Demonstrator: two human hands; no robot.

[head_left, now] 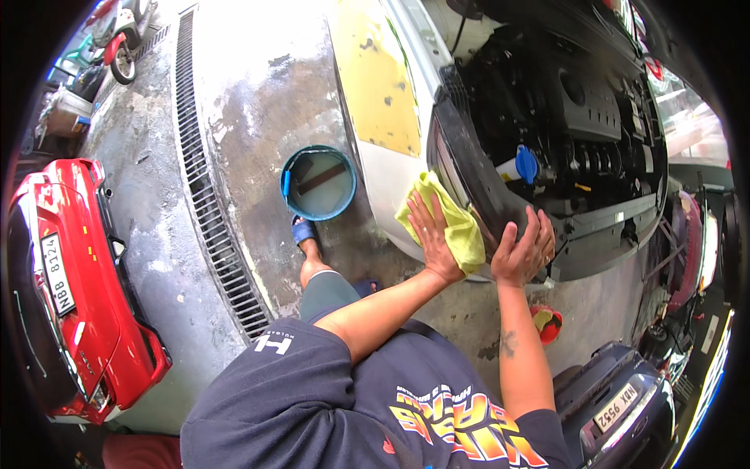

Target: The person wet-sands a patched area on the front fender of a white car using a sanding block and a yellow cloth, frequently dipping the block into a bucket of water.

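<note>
A yellow-green cloth [459, 234] is under my left hand [434, 238], which presses it against the front corner of a light-coloured car [391, 184], just below the headlight [455, 168]. Part of the cloth hangs loose toward my right hand. My right hand [522, 250] has its fingers raised and apart, with nothing visible in it. It is at the dark front edge of the car, beside the cloth; whether the palm touches the car I cannot tell. The hood is up, and the engine bay [578, 109] shows a blue cap [526, 164].
A blue-green bucket [351, 191] of cloudy water stands by my left foot, with dark pieces inside. Yellow filler covers part of the car's side panel [379, 86]. A red container [550, 327] and a dark bumper [582, 391] lie right. A drain grate [205, 195] and red car [117, 313] are left.
</note>
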